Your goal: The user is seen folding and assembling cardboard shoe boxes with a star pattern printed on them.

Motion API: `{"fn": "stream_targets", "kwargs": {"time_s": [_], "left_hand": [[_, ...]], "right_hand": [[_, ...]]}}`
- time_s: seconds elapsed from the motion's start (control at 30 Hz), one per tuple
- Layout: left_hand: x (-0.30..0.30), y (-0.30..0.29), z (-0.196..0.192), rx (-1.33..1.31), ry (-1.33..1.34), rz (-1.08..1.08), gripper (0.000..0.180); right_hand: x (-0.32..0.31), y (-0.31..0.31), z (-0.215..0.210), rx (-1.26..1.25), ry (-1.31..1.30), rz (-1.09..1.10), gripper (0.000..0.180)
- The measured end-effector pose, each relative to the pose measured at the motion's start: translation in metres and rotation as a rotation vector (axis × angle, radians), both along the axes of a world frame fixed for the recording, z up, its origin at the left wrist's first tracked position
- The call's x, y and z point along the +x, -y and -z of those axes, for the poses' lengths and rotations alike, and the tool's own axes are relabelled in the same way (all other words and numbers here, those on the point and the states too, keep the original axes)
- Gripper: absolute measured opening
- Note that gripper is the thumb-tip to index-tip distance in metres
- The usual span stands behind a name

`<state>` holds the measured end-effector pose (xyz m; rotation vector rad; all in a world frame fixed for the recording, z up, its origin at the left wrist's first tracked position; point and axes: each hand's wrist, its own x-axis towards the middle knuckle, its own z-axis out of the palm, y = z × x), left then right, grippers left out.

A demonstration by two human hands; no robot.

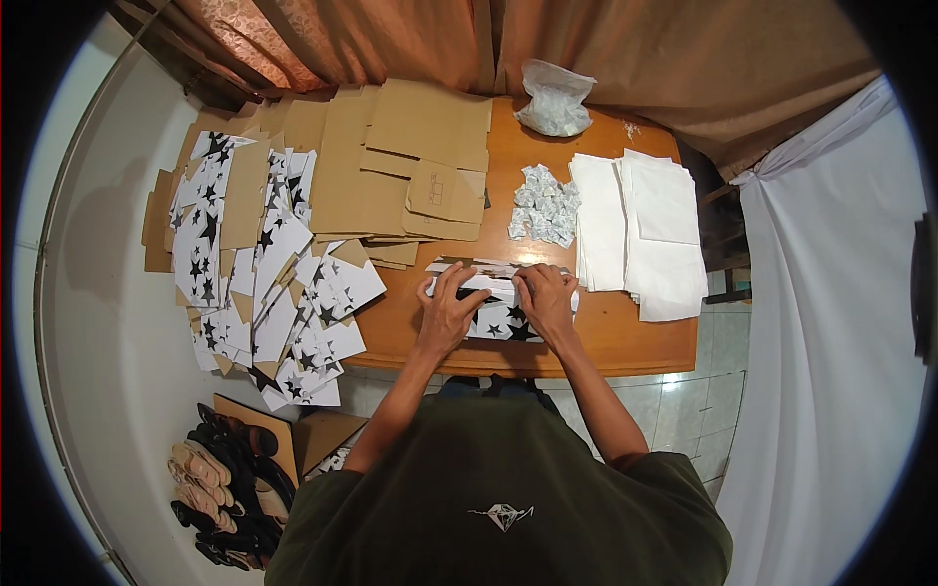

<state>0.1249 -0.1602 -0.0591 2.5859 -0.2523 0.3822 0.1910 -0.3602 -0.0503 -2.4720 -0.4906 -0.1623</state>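
A white cardboard box with black stars (503,325) lies near the table's front edge, directly before me. Its far side shows a strip of brown and white flaps or edges; what is inside cannot be made out. My left hand (452,307) grips the left part of the box, fingers bent over its far edge and thumb toward the middle. On the right part, my right hand (547,298) has its fingers curled down onto the same far edge. Both hands are closed on the box, a short gap between them.
Flat brown cardboard pieces (337,166) and star-printed cardboard (278,234) pile up on the left. Beyond the box lie small whitish packets (545,207), with a clear plastic bag (555,103) behind. White sheets (664,230) are stacked right. Sandals (203,479) stand lower left.
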Motion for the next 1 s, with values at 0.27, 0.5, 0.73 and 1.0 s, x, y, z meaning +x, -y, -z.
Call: {"fn": "stream_targets", "kwargs": {"time_s": [0.27,0.5,0.73,1.0], "left_hand": [[-0.002,0.001,-0.002,0.02,0.058,-0.016,0.027],[0.005,-0.001,0.008,0.018,0.056,-0.093,0.027],[0.01,0.001,0.003,-0.023,0.019,-0.135,0.032],[0.009,-0.002,0.007,0.015,0.01,-0.049,0.04]], "right_hand": [[0.019,-0.002,-0.006,-0.001,0.045,-0.001,0.012],[0.012,0.006,-0.003,-0.016,-0.032,-0.078,0.013],[0.007,0.008,0.001,-0.027,0.025,-0.067,0.022],[0.012,0.005,0.003,0.02,0.037,-0.078,0.014]]}}
